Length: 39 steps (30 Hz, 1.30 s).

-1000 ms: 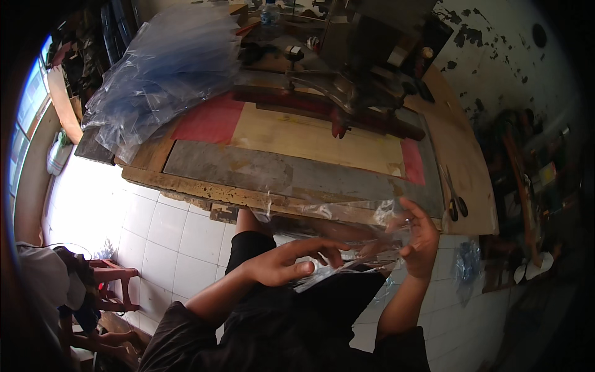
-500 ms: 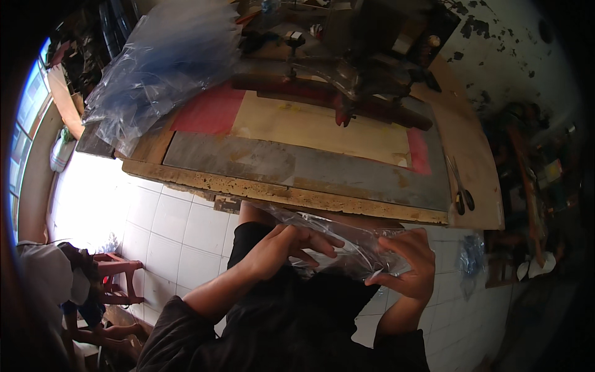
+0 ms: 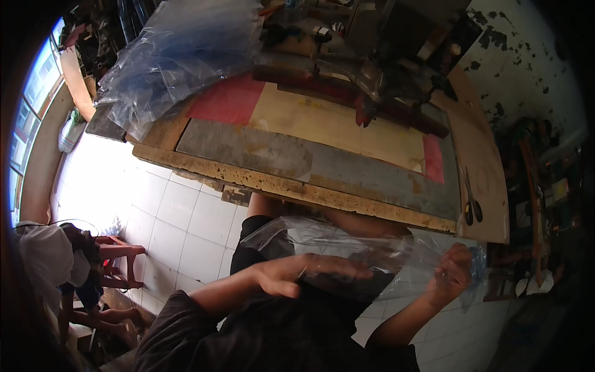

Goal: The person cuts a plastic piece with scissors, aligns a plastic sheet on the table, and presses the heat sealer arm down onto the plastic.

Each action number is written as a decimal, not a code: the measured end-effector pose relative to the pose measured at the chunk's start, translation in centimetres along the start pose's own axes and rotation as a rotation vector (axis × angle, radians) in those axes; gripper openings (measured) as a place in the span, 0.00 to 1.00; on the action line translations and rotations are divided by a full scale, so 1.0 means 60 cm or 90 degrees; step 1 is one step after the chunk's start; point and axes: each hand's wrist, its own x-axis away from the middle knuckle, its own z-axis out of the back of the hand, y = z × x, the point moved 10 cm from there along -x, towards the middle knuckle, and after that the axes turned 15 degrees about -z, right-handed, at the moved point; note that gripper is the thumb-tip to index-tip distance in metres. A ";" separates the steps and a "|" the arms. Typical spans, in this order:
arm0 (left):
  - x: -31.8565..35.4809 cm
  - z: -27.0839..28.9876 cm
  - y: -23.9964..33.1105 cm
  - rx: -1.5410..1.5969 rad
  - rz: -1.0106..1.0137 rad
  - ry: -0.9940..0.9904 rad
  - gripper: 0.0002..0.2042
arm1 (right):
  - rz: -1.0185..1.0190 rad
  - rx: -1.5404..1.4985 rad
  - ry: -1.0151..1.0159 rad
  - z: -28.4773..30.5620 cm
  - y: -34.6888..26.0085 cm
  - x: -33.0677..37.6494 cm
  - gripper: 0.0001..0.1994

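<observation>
Clear plastic sheeting (image 3: 334, 242), which looks like a thin bag or film, stretches crosswise over my lap just below the table edge. My right hand (image 3: 452, 273) is closed with its fingers curled round the right end of the sheeting. My left hand (image 3: 310, 273) lies palm down along the near side of the plastic, fingers stretched out and slightly blurred; whether it presses on the sheeting I cannot tell. Above both hands is a worn table (image 3: 248, 155) bearing a machine with a dark red bar (image 3: 353, 96) over a yellow and red sheet (image 3: 334, 124).
A big heap of clear plastic bags (image 3: 180, 56) covers the table's far left corner. Black-handled scissors (image 3: 471, 204) lie at its right edge. A red stool (image 3: 121, 260) and another seated person (image 3: 93, 304) are at the left. White tiles (image 3: 204, 229) cover the floor.
My right hand has moved right and closed on the plastic, drawing it out wider. My left hand has straightened and moved slightly right and down. The view has shifted a little.
</observation>
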 end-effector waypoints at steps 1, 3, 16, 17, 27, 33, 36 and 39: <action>0.018 0.001 -0.014 0.086 0.098 -0.015 0.72 | 0.028 0.039 0.006 0.007 -0.010 0.000 0.14; 0.079 0.027 -0.073 0.369 0.094 0.209 0.70 | 0.057 0.048 0.013 0.034 -0.016 0.000 0.14; 0.062 0.124 0.032 0.065 0.338 0.319 0.22 | 0.092 0.017 -0.095 0.061 -0.049 0.012 0.15; 0.054 0.142 0.051 -0.098 0.256 0.276 0.20 | 0.074 0.016 -0.077 0.070 -0.042 0.012 0.14; -0.019 0.108 0.095 -0.153 0.265 0.312 0.20 | -0.341 -0.058 0.037 0.092 0.163 0.034 0.09; -0.037 0.103 0.101 -0.216 0.244 0.269 0.32 | -0.364 -0.051 0.102 0.097 0.205 0.029 0.12; -0.042 0.104 0.103 -0.281 0.230 0.224 0.32 | -0.361 -0.125 0.087 0.086 0.207 0.024 0.16; -0.041 0.109 0.105 -0.325 0.218 0.204 0.33 | -0.373 -0.160 0.007 0.087 0.229 0.024 0.24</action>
